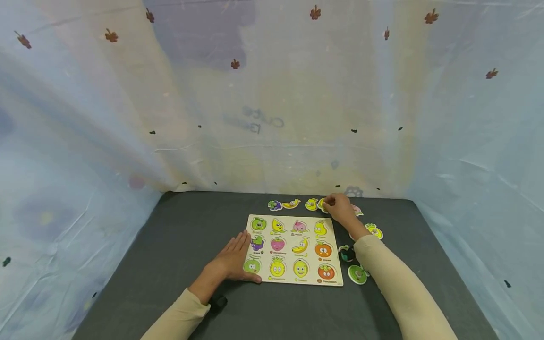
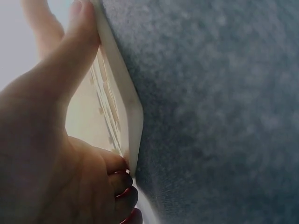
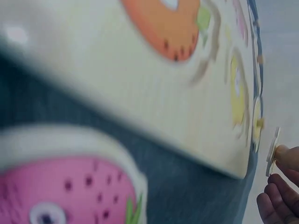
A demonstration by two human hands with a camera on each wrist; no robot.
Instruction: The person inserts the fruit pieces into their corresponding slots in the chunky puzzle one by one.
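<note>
My left hand lies with fingers spread along the left edge of a pale puzzle board printed with cartoon fruits. Its thumb reaches the board's lower left corner; the left wrist view has the fingertips against the board's edge. Beyond the board's far right corner, my right hand pinches a thin puzzle piece between thumb and fingers. From above the piece looks yellow; its picture is partly hidden by the hand. Beside it lies another yellow fruit piece.
Grape and banana pieces lie behind the board. To its right are a pink piece, a yellow piece and a round green piece. A pink spotted piece shows close up. Patterned sheeting hangs behind the dark table.
</note>
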